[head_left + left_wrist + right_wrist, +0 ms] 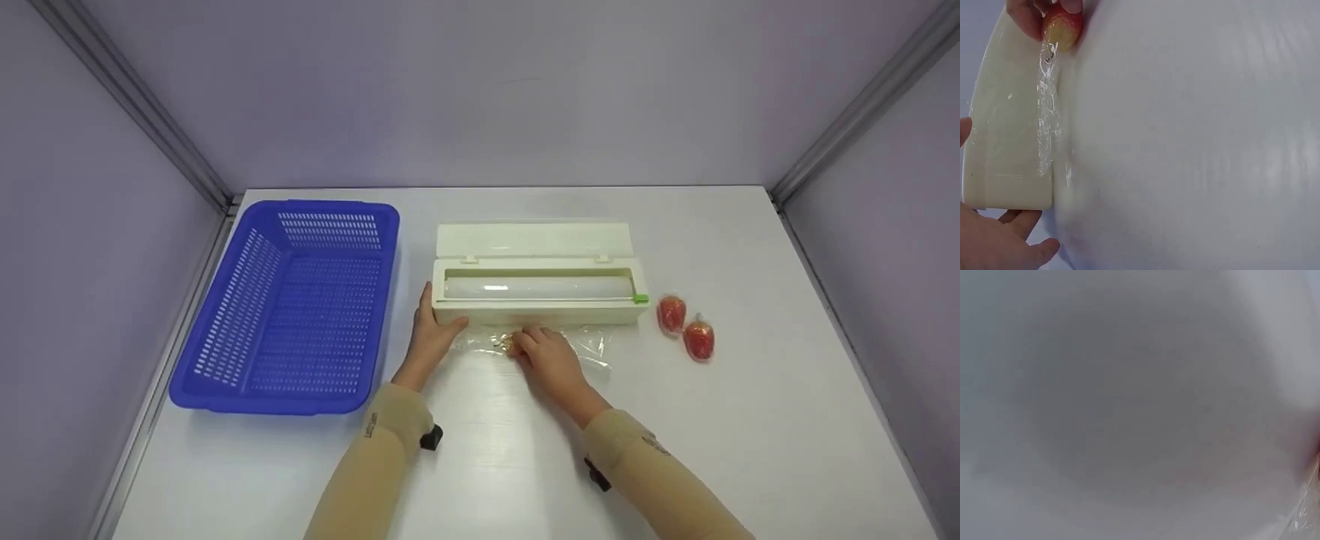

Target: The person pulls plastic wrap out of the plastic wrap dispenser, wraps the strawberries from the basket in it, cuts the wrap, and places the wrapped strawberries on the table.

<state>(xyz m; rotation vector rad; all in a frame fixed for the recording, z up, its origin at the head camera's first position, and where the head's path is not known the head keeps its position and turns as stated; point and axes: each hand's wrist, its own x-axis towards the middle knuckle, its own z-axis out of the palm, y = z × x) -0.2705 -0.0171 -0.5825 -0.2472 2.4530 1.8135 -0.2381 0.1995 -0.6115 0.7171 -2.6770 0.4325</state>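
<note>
A pale cling film dispenser (536, 313) lies with its lid raised, the white film roll (536, 288) showing inside. My left hand (429, 335) holds its left end, thumb at the front corner and fingers along the side. Just in front, my right hand (550, 366) grips a small red and yellow apple (1062, 31), mostly hidden by the fingers in the head view. Clear cling film (1048, 107) lies crinkled along the box front and over the apple's near end. The right wrist view is mostly a grey blur, with a bit of film (1302, 517) in its corner.
A blue plastic basket (384, 300) stands at the left of the white table (780, 420). Right of the dispenser lie two film-wrapped red apples, one farther back (671, 313) and one nearer (699, 340). A green slider (640, 298) sits at the dispenser's right end. Walls enclose the table.
</note>
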